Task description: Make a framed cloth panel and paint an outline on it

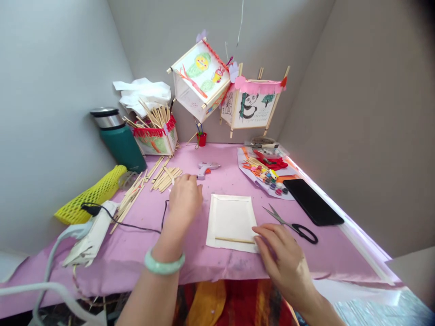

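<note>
A white paper panel (234, 217) with folded, raised-looking borders lies flat before me. Along its near edge rests a thin wooden stick (234, 240). My right hand (282, 253) has its thumb and fingertips closed at the stick's right end, beside the panel's edge. My left hand (185, 197), with a pale green bangle (164, 263) on the wrist, is by the handle of a lilac glue gun (206, 170) and a pile of flat wooden sticks (165, 179). Its fingers curl downward and are mostly hidden behind the back of the hand.
Scissors (292, 222) and a black phone (312, 201) lie at right, near a sheet with colourful small pieces (272, 174). A green bottle (118, 140), a stick-filled box (154, 140) and a power strip (91, 235) stand left. Paper lanterns (204, 77) hang above; a cord crosses the table.
</note>
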`<state>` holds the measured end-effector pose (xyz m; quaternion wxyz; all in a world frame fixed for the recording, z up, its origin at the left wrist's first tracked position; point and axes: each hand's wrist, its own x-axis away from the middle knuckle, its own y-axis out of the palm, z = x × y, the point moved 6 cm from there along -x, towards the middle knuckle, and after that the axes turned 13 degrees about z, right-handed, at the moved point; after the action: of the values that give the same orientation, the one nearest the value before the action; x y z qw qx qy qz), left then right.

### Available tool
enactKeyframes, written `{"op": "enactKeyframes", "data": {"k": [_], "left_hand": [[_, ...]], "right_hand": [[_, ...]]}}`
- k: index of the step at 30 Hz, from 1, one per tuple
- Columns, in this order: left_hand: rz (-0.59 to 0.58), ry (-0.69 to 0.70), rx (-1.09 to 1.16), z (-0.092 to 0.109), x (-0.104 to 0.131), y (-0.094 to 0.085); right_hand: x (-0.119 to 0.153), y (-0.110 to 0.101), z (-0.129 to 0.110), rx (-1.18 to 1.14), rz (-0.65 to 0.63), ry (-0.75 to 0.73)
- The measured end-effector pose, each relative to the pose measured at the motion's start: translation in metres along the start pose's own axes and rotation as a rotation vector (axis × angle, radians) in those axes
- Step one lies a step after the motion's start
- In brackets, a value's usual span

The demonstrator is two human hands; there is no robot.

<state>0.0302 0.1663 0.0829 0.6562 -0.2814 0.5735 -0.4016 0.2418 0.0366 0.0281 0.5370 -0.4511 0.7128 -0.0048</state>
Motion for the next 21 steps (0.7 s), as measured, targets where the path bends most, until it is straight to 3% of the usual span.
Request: {"op": "enactKeyframes", "data": {"k": [3, 6, 9, 12, 16, 19, 21], "left_hand": [[-0.083, -0.031, -0.024, 0.004, -0.038, 0.027], [-0.174, -0.08, -0.019, 0.005, -0.061, 0.058], [-0.261, -0.169, 0.001, 0.005, -0.067, 0.083], [-0.308, -0.251, 0.076, 0.006, -0.065, 0.091], [-0.368, -0.313, 0.29, 0.009, -0.063, 0.073], [-0.408, -0.32, 0.53, 0.013, -0.048, 0.037], [-0.438, -0.299, 0.71, 0.021, -0.023, 0.008]], "right_hand": [[0.005, 0.006, 0.007, -0.004, 0.025, 0.012], [0.008, 0.009, 0.008, 0.009, 0.039, -0.016], [0.009, 0.01, 0.007, 0.033, 0.056, -0.046], [0.009, 0.01, 0.007, 0.043, 0.067, -0.053], [0.009, 0.007, 0.007, 0.009, 0.073, -0.017], [0.006, -0.003, 0.003, -0.063, 0.103, 0.073], [0.001, -0.011, -0.004, -0.136, 0.109, 0.152]]}}
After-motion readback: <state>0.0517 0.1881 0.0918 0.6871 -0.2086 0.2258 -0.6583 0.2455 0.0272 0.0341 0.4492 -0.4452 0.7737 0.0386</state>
